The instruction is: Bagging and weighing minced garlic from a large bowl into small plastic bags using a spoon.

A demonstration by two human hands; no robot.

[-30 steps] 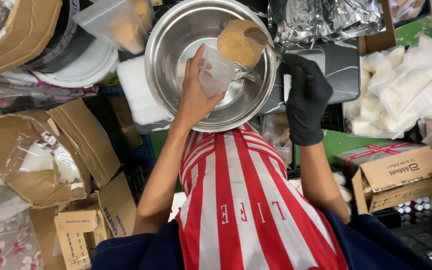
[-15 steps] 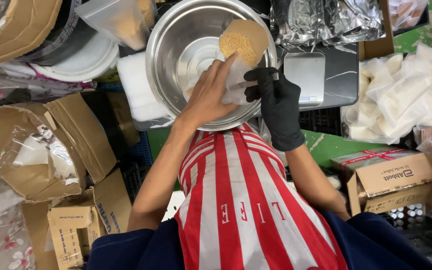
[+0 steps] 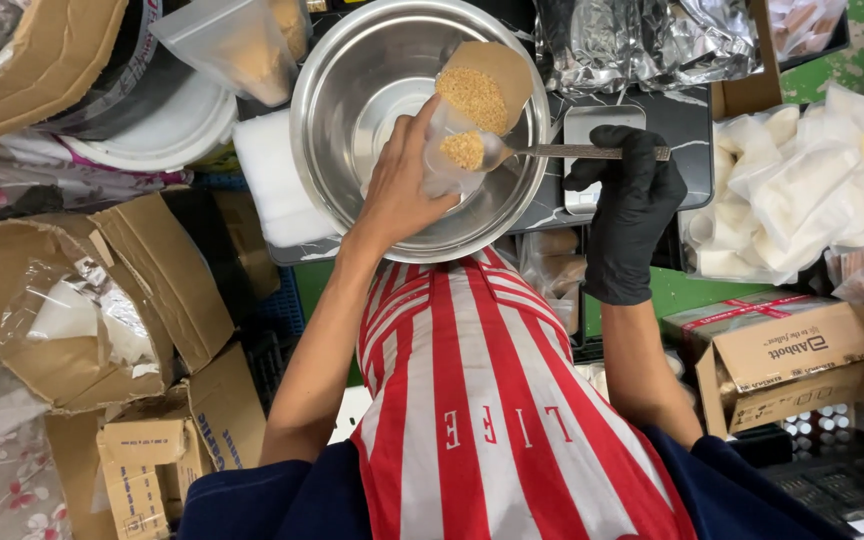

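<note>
The bare left hand (image 3: 397,195) curls round a small clear plastic pouch (image 3: 449,160), thumb and fingers closed on its crinkled sides, just left of the frame's upper centre. The right hand (image 3: 630,205), in a matte black glove, pinches the flat handle of a metal spoon (image 3: 562,152) — the bowl of it, heaped with coarse golden-brown granules (image 3: 465,149), sits at the pouch's mouth. Both are held over a wide, round stainless-steel mixing bowl (image 3: 372,80), smooth and shiny, where a brown paper bag (image 3: 487,85) leans open, showing more of the same granules.

The bowl rests on a dark marbled board beside a white foam block (image 3: 270,180). A red-and-white striped apron (image 3: 492,400) fills the lower centre.

Clutter crowds every side — torn cardboard boxes (image 3: 102,290) at the left, crumpled silver foil bags (image 3: 652,40) at the upper right, a heap of small white packets (image 3: 802,190) at the right edge, and a stack of white plates (image 3: 167,125) at the upper left.
</note>
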